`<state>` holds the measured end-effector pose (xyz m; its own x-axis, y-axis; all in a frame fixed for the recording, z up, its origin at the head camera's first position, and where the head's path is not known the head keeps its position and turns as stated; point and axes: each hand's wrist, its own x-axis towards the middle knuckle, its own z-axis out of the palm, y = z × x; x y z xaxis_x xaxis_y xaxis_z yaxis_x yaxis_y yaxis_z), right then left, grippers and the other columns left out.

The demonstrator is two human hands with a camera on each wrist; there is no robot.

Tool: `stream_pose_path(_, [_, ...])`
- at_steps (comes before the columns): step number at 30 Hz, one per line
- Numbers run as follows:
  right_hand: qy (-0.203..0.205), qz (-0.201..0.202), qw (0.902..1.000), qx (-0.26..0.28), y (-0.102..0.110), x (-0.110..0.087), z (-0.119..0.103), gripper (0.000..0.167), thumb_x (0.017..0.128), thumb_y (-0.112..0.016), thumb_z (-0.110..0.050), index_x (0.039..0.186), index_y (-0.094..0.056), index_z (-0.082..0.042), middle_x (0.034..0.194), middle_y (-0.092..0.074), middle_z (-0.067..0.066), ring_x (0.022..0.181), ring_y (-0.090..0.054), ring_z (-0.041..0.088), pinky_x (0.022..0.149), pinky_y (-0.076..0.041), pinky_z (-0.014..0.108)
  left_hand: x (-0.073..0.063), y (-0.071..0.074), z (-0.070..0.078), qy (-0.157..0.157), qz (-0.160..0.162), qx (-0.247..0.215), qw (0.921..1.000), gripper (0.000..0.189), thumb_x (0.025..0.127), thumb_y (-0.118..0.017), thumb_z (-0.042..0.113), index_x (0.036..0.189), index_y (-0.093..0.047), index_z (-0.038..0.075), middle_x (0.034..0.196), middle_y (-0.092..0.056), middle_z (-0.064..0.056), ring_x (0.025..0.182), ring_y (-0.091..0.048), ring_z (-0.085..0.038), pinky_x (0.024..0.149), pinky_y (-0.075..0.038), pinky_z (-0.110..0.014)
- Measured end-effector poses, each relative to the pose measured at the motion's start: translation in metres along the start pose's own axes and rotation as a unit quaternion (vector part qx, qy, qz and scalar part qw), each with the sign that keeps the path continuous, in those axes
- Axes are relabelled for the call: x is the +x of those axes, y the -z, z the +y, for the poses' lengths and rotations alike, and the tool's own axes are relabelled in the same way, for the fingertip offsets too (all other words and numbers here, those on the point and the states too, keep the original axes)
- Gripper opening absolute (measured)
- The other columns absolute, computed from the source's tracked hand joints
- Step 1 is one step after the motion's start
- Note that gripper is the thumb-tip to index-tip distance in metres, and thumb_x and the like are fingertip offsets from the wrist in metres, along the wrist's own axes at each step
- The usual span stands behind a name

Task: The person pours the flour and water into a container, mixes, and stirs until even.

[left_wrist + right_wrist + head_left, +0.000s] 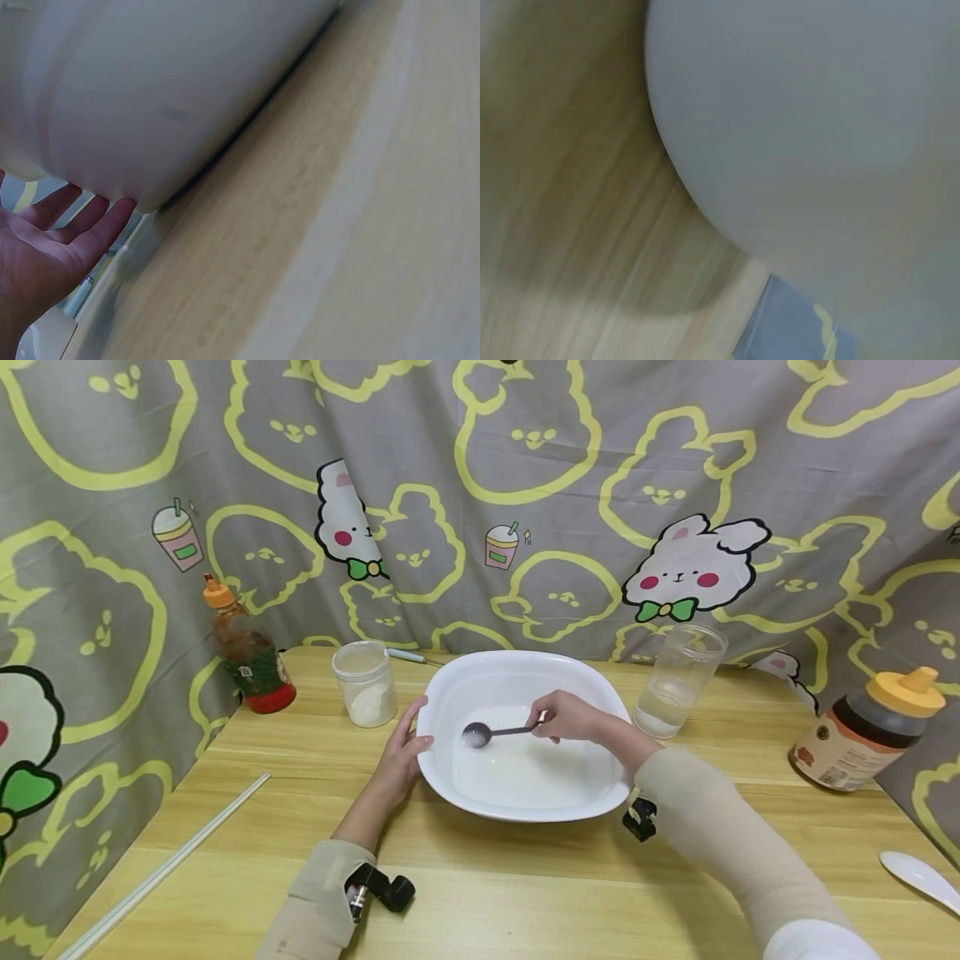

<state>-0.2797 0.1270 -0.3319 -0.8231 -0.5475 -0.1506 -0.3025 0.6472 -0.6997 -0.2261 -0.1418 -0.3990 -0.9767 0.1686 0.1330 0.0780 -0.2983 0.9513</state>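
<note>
A large white bowl (525,810) stands on the table with a white layer covering its bottom. My left hand (397,760) holds the bowl's left side, thumb at the rim; in the left wrist view the fingertips of that hand (52,247) touch the bowl's outer wall (172,82). Over the bowl, my right hand (570,717) pinches the handle of a dark spoon (477,735). The spoon's head is low inside the bowl; whether it touches the bottom is hard to tell. In the right wrist view the bowl (795,112) fills most of the picture, hiding the hand.
Left of the bowl stand a jar of white powder (367,697) and a red sauce bottle (255,660). A glass of water (671,693) and a dark sauce bottle (862,731) stand right. Chopsticks (172,860), a white spoon (918,877) and a blue-handled tool (408,655) lie around.
</note>
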Motion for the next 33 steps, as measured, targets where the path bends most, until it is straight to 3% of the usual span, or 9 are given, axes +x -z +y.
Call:
stream_pose_path(6, [0.057,-0.107,0.9924,-0.021,0.006,-0.022,-0.002,0.010,0.076,-0.058,-0.001,0.084,-0.064,0.000,0.046,-0.045,0.000,0.042,-0.039,0.009,0.042,-0.032,0.020,0.000,0.000,-0.001,-0.001,0.000,0.002,1.0000,0.063,0.077,-0.045,0.005,0.136,-0.025,0.018,0.120,-0.038,-0.027,0.098,-0.047,-0.036,0.065,-0.050,-0.036])
stream_pose_path(10, [0.075,-0.134,0.9861,-0.063,0.024,-0.045,0.000,0.010,0.073,-0.056,0.002,0.079,-0.064,-0.001,0.048,-0.045,-0.004,0.042,-0.039,0.007,0.043,-0.033,0.019,0.001,-0.001,-0.002,0.002,0.004,0.003,1.0000,0.063,0.077,-0.046,0.007,0.135,-0.026,0.021,0.121,-0.039,-0.025,0.099,-0.045,-0.038,0.066,-0.050,-0.035])
stream_pose_path(17, [0.006,-0.073,0.9863,-0.148,0.060,-0.067,0.008,0.013,0.068,-0.054,0.004,0.071,-0.063,-0.006,0.056,-0.049,-0.002,0.046,-0.041,0.009,0.043,-0.035,0.023,0.000,0.001,-0.001,-0.001,0.000,0.000,1.0000,0.064,0.077,-0.047,0.007,0.136,-0.025,0.018,0.122,-0.035,-0.028,0.101,-0.044,-0.041,0.069,-0.049,-0.037])
stream_pose_path(20, [-0.021,-0.028,0.9830,-0.180,0.070,-0.065,0.011,0.014,0.067,-0.055,0.004,0.070,-0.062,-0.007,0.058,-0.051,0.000,0.047,-0.042,0.012,0.043,-0.036,0.024,0.000,0.002,0.000,-0.002,-0.005,0.000,1.0000,0.064,0.077,-0.047,0.006,0.136,-0.024,0.017,0.122,-0.034,-0.030,0.100,-0.045,-0.040,0.069,-0.049,-0.038])
stream_pose_path(23, [-0.014,0.023,0.9780,-0.207,0.069,-0.054,0.015,0.012,0.067,-0.055,0.003,0.070,-0.063,-0.005,0.060,-0.052,-0.001,0.051,-0.043,0.013,0.046,-0.036,0.025,-0.001,0.003,0.000,-0.001,-0.006,0.001,1.0000,0.063,0.078,-0.046,0.005,0.136,-0.025,0.017,0.122,-0.035,-0.030,0.100,-0.044,-0.040,0.070,-0.048,-0.040])
stream_pose_path(27, [-0.008,0.063,0.9824,-0.176,0.055,-0.033,0.017,0.009,0.071,-0.056,0.001,0.075,-0.063,0.000,0.056,-0.051,0.000,0.050,-0.045,0.013,0.047,-0.038,0.025,-0.001,0.003,0.000,0.001,-0.004,0.002,1.0000,0.062,0.078,-0.046,0.004,0.135,-0.026,0.019,0.121,-0.036,-0.028,0.101,-0.042,-0.043,0.071,-0.048,-0.042])
stream_pose_path(33, [-0.021,0.067,0.9951,-0.069,0.024,-0.006,0.008,0.010,0.077,-0.058,-0.003,0.084,-0.063,0.001,0.050,-0.051,0.003,0.049,-0.051,0.025,0.046,-0.037,0.025,0.000,0.002,0.000,0.002,-0.010,0.005,0.9999,0.061,0.079,-0.046,0.004,0.135,-0.027,0.021,0.122,-0.037,-0.026,0.103,-0.041,-0.042,0.069,-0.049,-0.037])
